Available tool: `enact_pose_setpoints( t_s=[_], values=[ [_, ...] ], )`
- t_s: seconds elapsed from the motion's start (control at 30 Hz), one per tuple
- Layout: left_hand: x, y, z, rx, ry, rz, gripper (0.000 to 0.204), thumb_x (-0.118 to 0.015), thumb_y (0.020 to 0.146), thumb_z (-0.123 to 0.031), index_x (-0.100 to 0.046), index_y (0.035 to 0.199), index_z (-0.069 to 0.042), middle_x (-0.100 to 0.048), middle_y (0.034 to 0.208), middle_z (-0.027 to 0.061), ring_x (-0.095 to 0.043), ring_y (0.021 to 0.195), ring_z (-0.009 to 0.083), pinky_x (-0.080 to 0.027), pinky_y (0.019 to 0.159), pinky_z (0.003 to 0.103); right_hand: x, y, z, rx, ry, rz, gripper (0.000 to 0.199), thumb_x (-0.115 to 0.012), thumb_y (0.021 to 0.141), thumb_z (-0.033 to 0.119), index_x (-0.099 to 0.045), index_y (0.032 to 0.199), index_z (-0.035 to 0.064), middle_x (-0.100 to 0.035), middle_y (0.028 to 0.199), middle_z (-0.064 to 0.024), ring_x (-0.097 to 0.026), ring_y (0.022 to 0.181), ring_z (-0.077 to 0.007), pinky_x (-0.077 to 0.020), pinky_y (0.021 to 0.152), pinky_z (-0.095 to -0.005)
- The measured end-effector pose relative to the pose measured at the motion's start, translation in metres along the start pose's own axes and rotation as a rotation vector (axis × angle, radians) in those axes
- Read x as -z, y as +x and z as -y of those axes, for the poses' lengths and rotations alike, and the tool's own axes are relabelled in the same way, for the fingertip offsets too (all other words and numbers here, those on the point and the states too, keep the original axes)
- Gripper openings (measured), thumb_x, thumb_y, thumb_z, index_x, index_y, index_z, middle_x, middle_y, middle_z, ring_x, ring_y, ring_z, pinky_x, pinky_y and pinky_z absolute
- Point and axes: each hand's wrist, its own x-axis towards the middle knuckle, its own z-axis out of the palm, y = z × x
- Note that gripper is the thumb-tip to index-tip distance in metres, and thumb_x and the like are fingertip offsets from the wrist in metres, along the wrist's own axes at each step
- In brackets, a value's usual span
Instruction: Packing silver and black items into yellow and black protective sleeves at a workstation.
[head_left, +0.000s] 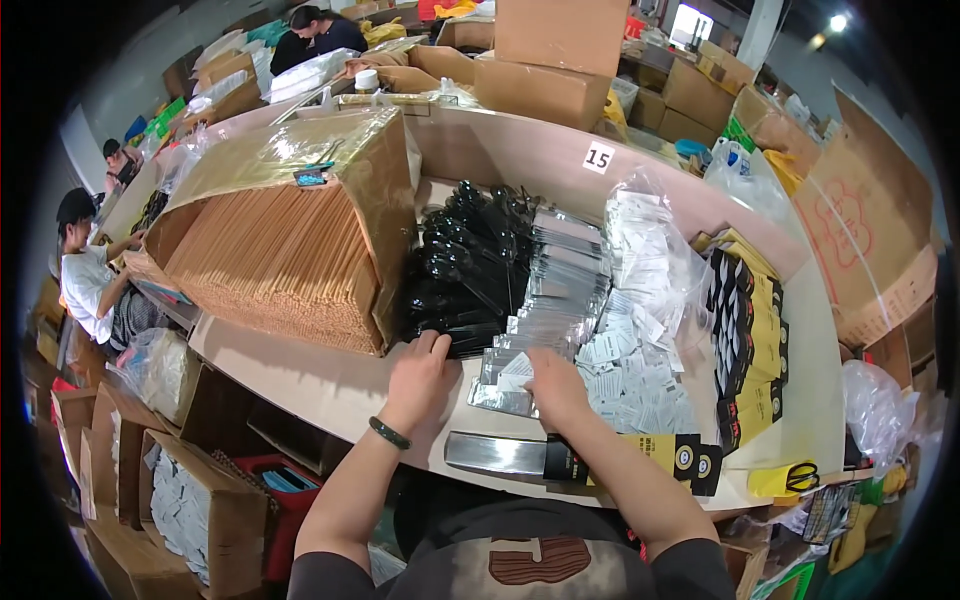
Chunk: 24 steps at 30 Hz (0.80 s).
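Note:
My left hand [422, 372] is at the near edge of a heap of glossy black handles [465, 255]. Its fingers are bent, with their tips closed on the end of one handle. To its right, my right hand [556, 384] pinches the edge of a flat shiny metal piece [503, 398] at the near end of an overlapping row of such metal pieces [565, 275]. A white slip [516, 371] lies on the row by my thumb. Below my hands, a broad metal blade [495, 455] lies with a black and yellow card [650, 455], partly under my right forearm.
Left stands a carton [375, 190] packed with brown sleeves. White paper slips [635, 375] spill from a plastic bag [655, 230]. Black and yellow cards [755, 350] are stacked right; scissors [801, 477] lie at the near right corner. A raised board [520, 140] edges the table. Other people work beyond.

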Motion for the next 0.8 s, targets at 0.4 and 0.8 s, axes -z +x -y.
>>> enact_pose_setpoints(
  t_s=[0.4, 0.8],
  values=[
    [-0.004, 0.002, 0.020, -0.125, 0.127, 0.127, 0.021, -0.072, 0.072, -0.012, -0.054, 0.082, -0.009, -0.057, 0.078, 0.0088, -0.060, 0.076, 0.0293, -0.047, 0.068, 0.041, 0.003, 0.000, 0.009, 0.031, 0.107, -0.154, 0.023, -0.074, 0.077, 0.015, -0.061, 0.091, 0.0028, -0.063, 0.087, -0.0161, -0.060, 0.090, -0.0386, -0.0478, 0.079, -0.0475],
    [0.008, -0.093, -0.037, 0.393, -0.305, 0.045, 0.020, -0.064, 0.086, -0.001, -0.066, 0.104, -0.009, -0.062, 0.090, 0.0128, -0.063, 0.079, 0.0327, -0.051, 0.069, 0.039, 0.032, -0.075, 0.051, 0.266, 0.002, 0.225, 0.029, -0.058, 0.082, 0.012, -0.064, 0.109, 0.0067, -0.065, 0.095, -0.0096, -0.062, 0.092, -0.0286, -0.0471, 0.080, -0.0407]
  ],
)
